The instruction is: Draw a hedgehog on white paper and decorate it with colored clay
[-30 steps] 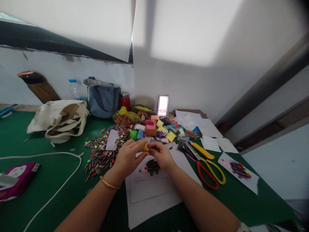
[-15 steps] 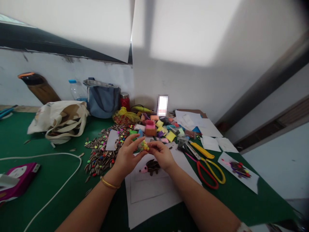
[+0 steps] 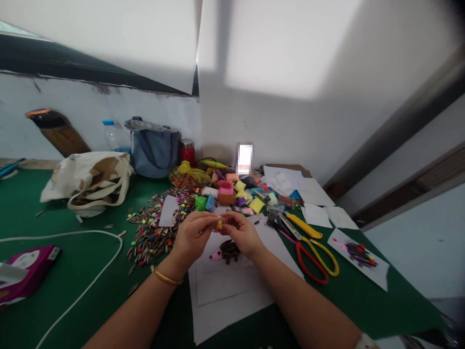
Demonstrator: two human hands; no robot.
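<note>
My left hand (image 3: 192, 236) and my right hand (image 3: 242, 233) meet above a white paper sheet (image 3: 225, 291), fingertips pinched together on a small yellow clay piece (image 3: 219, 224). Under the hands, on the sheet, lies a clay hedgehog figure (image 3: 227, 251) with a pink snout and a dark body. A gold bangle (image 3: 166, 277) circles my left wrist. How much clay sits between the fingers is hidden.
Sunflower seeds with coloured clay balls (image 3: 150, 228) spread left of the hands. Coloured clay packets (image 3: 240, 194) lie behind. Red and yellow scissors (image 3: 316, 257) rest to the right, near a second hedgehog sheet (image 3: 359, 257). A canvas bag (image 3: 90, 182), white cord (image 3: 87, 286) and purple box (image 3: 25, 269) occupy the green table's left.
The left fingers, spread half a second ago, have closed back onto the yellow clay. Both hands stay in the same spot above the paper.
</note>
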